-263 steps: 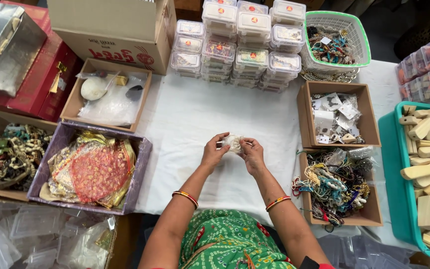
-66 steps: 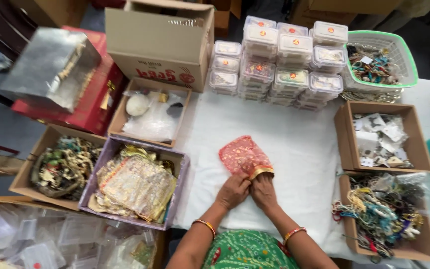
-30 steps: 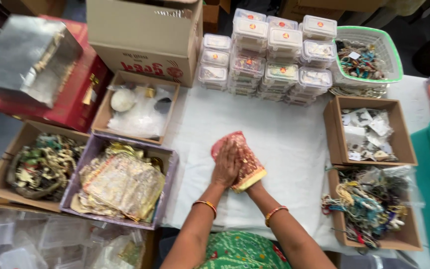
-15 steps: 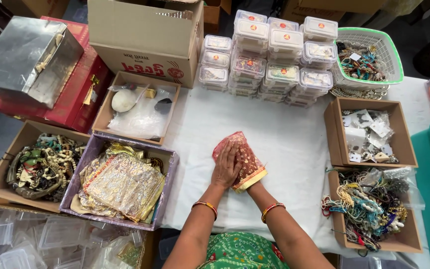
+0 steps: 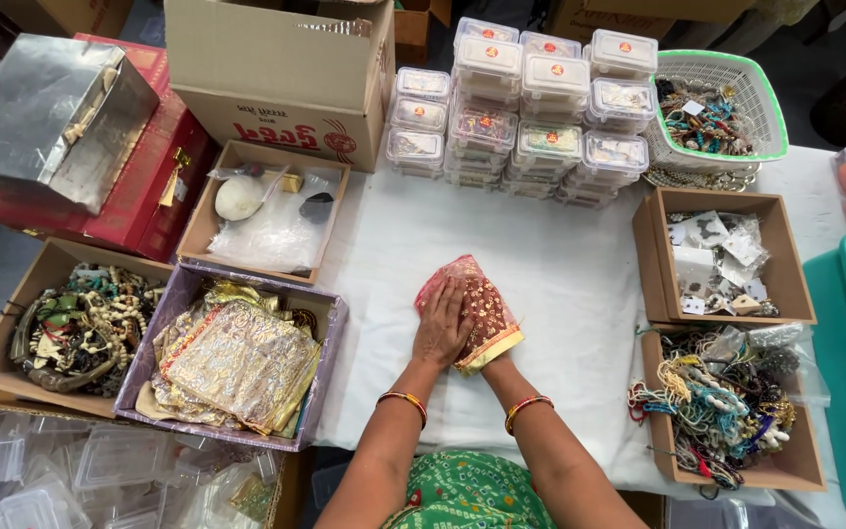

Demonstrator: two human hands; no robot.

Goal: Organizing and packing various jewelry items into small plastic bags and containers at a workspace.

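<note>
Cloth, white and smooth, covers the table (image 5: 580, 284), and the bare stretch at its middle is the only open room I see; boxes hem it on three sides. Behind stands a big cardboard carton (image 5: 281, 73) beside stacked clear plastic tubs (image 5: 526, 108). On my left a purple box (image 5: 237, 358) holds shiny, crinkled pouches; on my right a brown box (image 5: 727, 411) is heaped with tangled beads. At the centre lies a red, gold-dotted net pouch (image 5: 477, 304) with a yellow hem, flat on the cloth. My left hand (image 5: 446, 323) presses it, palm down, fingers straight, gripping nothing. My right hand sits hidden beneath the pouch's near edge; I cannot tell its grip.
</note>
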